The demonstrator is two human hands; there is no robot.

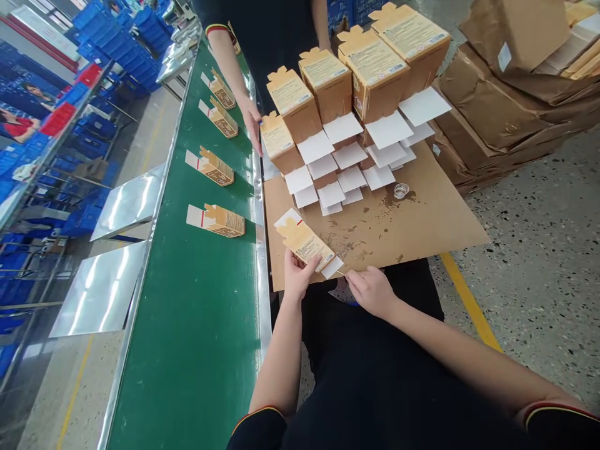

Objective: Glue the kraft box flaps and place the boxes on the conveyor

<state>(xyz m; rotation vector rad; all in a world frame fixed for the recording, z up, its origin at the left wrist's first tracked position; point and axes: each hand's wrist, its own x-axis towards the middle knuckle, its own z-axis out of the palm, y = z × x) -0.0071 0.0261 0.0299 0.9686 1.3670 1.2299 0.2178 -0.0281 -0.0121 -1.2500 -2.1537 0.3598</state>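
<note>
My left hand is closed around the side of a small tan carton, tilted over the near edge of the brown cardboard sheet. The carton has printed text, a white flap with a red line at its far end and another white flap at its near end. With its fingers pinched, my right hand holds a thin pale stick, its tip close to the near flap. Whether the tip touches the flap I cannot tell. A small clear dish sits on the sheet among dark wet spots.
Stacked cartons with white flaps hanging out fill the sheet's far side. Several open cartons stand on the green conveyor belt at left. Opposite, a co-worker's hand is by the stack. Brown wrapped bundles lie at right.
</note>
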